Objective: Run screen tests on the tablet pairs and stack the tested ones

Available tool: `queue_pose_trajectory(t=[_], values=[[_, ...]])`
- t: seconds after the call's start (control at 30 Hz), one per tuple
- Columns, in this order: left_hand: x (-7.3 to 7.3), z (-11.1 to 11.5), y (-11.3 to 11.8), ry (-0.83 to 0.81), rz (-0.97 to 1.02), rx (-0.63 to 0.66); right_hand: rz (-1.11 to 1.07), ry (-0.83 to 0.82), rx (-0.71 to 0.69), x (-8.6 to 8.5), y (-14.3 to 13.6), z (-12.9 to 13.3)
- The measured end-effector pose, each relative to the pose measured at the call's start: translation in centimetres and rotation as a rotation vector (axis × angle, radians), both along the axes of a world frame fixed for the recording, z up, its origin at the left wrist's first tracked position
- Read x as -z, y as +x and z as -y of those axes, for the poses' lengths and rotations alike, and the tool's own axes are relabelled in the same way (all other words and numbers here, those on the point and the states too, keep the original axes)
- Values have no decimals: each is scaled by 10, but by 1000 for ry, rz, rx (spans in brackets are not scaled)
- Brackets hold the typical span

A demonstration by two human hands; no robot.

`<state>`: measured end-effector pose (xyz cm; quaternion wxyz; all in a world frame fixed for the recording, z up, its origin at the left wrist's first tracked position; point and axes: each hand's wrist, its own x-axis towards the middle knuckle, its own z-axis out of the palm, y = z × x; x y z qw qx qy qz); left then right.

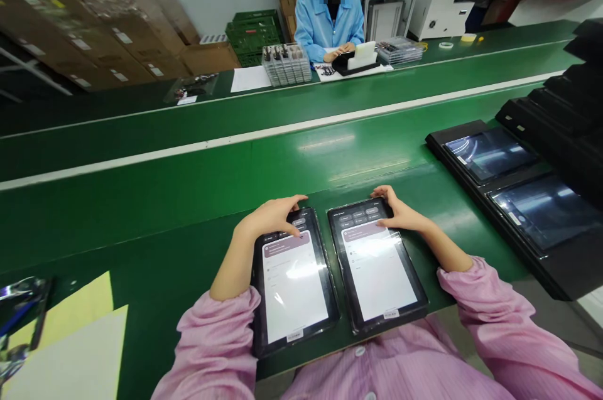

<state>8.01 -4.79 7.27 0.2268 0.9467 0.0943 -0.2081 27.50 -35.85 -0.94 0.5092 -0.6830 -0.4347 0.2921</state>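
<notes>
Half-curled, grip unclear, the left hand (269, 216) and right hand (399, 213) straddle the far ends of the left black-framed rectangular tablet (296, 284) and matching right tablet (380, 268), whose long axes run bodyward on the green table (179, 255).

Cardboard boxes (80, 23) rise at far left, near green crates (257, 32). Across the tabletop (264, 167), a person (306, 17) in blue is beside a plastic organiser (287, 67). A white machine (433, 7) stands at right rear; yellow paper (87, 306) lies near left.
</notes>
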Motion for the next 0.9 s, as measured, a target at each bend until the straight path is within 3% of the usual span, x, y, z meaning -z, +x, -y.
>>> queue_pose_trajectory(t=[0.07, 0.13, 0.23, 0.4, 0.6, 0.9], values=[[0, 0, 3, 57, 67, -77, -90, 48, 139, 6, 4, -5], [-1, 0, 6, 238, 148, -157, -153, 72, 272, 9, 10, -8], [-3, 2, 5, 437, 195, -164, -152, 49, 368, 9, 13, -5], [-1, 16, -14, 220, 196, 7, -58, -75, 283, 7, -14, 19], [2, 39, -40, 185, 121, 131, 13, -78, 186, 15, -57, 46], [5, 43, -43, 176, 101, 170, -89, 0, 301, 12, -58, 55]])
